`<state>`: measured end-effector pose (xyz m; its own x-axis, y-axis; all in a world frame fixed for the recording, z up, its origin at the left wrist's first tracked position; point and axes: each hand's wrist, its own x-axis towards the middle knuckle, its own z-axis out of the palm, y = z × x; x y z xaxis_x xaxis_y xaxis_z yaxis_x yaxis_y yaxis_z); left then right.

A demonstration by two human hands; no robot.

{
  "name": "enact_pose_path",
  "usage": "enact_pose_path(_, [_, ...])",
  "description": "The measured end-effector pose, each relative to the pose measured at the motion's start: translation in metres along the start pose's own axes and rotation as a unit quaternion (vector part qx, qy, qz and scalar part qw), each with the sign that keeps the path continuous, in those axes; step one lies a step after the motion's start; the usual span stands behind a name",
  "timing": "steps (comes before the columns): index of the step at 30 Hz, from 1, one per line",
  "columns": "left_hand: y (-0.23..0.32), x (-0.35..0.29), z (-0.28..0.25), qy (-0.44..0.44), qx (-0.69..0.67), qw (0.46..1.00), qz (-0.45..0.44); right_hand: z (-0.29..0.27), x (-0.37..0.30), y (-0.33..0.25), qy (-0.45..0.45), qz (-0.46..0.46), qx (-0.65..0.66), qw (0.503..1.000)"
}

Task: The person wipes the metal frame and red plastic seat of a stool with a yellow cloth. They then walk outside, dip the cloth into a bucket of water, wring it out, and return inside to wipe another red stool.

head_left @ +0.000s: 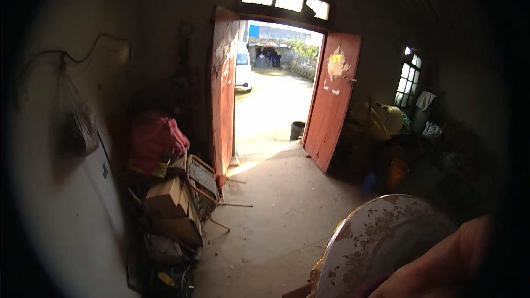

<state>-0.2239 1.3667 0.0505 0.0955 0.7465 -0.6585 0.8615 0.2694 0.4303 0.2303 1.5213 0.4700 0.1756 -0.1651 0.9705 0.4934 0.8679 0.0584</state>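
At the lower right stands a large, round, whitish board (pixel 353 256) with a brown floral band and a gold-coloured edge, tilted on its side. It may be a tabletop or a big tray; I cannot tell which. Skin of what I take as my right hand (pixel 441 265) lies across its lower right part, close to the camera. Its fingers do not show clearly, so I cannot tell how it holds the board. A bit of dark reddish cloth (pixel 372 285) appears beside it. My left hand is outside the picture.
Ahead, two red wooden door leaves (pixel 334 99) stand open onto a sunlit yard with a white car (pixel 243 70) and a black bucket (pixel 297 130). Along the left wall are a tipped folding chair (pixel 203 177), cardboard boxes (pixel 165 197) and pink cloth (pixel 157 140). An orange bucket (pixel 396 173) sits right.
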Motion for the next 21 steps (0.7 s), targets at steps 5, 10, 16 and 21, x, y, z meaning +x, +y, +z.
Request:
enact_pose_path(5, [-0.013, 0.083, -0.082, 0.082, 0.143, 0.98, 0.108, 0.058, -0.046, 0.045, -0.034, 0.055, -0.01, 0.998])
enact_pose_path(10, [0.0, 0.153, -0.12, 0.115, 0.191, 0.969, 0.11, 0.078, -0.058, 0.078, -0.038, 0.089, -0.039, 0.994])
enact_pose_path(16, [0.073, 0.237, -0.166, -0.005, 0.224, 0.958, 0.177, 0.07, -0.061, 0.159, -0.031, 0.072, -0.071, 0.994])
enact_pose_path(21, [0.155, 0.32, -0.213, 0.045, 0.213, 0.966, 0.137, 0.052, -0.029, 0.249, -0.042, 0.043, -0.115, 0.992])
